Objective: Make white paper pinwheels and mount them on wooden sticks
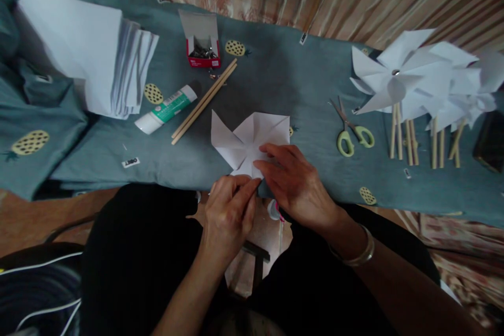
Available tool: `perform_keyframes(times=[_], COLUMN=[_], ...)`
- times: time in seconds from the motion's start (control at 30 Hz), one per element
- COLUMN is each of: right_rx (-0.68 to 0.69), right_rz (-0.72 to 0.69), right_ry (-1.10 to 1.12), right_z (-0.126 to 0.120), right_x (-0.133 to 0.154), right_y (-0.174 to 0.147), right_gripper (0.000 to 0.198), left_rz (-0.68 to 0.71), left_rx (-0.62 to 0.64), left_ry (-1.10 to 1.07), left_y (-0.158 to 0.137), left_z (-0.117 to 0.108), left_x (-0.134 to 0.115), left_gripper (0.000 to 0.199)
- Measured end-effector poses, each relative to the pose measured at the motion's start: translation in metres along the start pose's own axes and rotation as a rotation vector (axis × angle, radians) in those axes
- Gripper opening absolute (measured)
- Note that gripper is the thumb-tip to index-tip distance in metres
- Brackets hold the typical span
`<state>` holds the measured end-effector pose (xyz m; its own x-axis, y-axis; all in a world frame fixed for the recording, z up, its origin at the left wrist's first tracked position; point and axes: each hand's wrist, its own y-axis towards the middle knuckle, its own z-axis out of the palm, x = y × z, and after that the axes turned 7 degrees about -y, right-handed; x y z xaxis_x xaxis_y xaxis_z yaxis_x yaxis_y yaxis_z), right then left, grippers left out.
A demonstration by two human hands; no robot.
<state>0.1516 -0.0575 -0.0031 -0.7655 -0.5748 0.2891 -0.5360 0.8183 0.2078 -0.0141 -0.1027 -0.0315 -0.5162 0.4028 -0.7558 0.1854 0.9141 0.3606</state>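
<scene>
A white paper pinwheel [242,142] without a stick lies at the near edge of the cloth, its blades partly folded toward the middle. My left hand [230,207] is closed on its near edge, thumb and fingers pinching the paper; the pinched part is hidden. My right hand [297,184] rests its outstretched fingertips on the pinwheel's right side, fingers apart. Just beyond the paper, two wooden sticks [205,101] lie side by side. A green and white glue tube [167,108] is left of them.
A red box [203,58] of small metal pieces stands open at the back. Green-handled scissors [348,128] lie to the right, before several pinwheels on sticks [397,76]. Stacked white paper [86,47] is at the left, and a dark phone-like object [490,142] at far right.
</scene>
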Motion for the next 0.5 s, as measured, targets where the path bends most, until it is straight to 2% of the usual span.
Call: perform_keyframes(times=[0.27,0.5], right_rx=[-0.001,0.048], right_rz=[-0.033,-0.008], right_ry=[-0.079,-0.112], right_z=[0.0024,0.0052], right_x=[0.0014,0.0023], right_y=[0.0022,0.003], right_gripper=[0.025,0.028], left_rz=[-0.02,-0.031], left_rx=[0.002,0.018], left_ry=[-0.006,-0.003], left_y=[0.0003,0.001], left_z=[-0.0003,-0.0016], left_x=[0.0001,0.0002], left_gripper=[0.025,0.025])
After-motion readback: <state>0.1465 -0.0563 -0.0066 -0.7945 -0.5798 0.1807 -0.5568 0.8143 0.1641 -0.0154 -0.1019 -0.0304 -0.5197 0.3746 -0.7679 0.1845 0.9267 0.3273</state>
